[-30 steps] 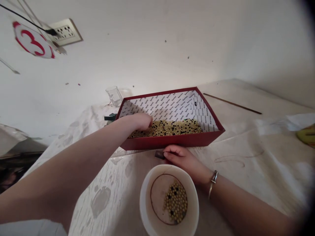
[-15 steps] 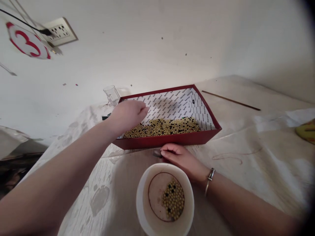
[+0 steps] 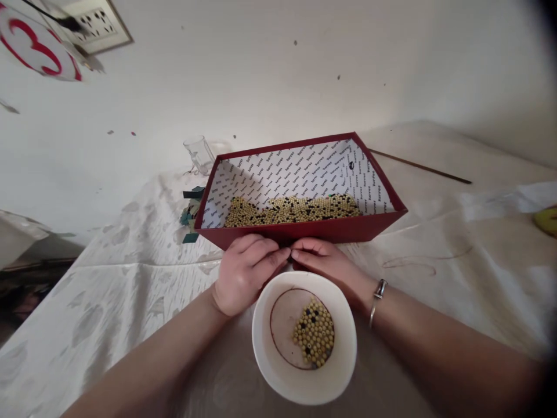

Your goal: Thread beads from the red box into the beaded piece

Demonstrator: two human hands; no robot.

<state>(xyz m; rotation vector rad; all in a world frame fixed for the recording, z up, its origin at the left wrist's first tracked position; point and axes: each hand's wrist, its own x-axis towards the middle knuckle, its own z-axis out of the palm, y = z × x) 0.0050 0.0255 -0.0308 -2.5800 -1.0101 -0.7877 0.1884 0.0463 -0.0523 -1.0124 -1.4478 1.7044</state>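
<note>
My left hand (image 3: 249, 271) and my right hand (image 3: 325, 261) meet fingertip to fingertip in front of a red box (image 3: 278, 233). Both are closed in a pinch. Something small and dark lies where the fingertips come together, too small to name. Inside the box, which has a printed white lining, is a layer of yellowish and black beads (image 3: 296, 210). Just below my hands stands a white bowl (image 3: 266, 371), with a smaller heap of similar beads (image 3: 314, 334) gathered at the right of its bottom.
A clear glass mug (image 3: 199, 155) stands behind the box's left end, with dark green pieces (image 3: 191, 215) beside the box. To the right lie a thin brown stick (image 3: 422, 165) and a loop of reddish thread (image 3: 409, 264) on the pale tablecloth (image 3: 143, 290).
My left hand has come out of the box, moving down to meet my right hand's fingertips. My right hand stays near the box's front. The view has shifted slightly.
</note>
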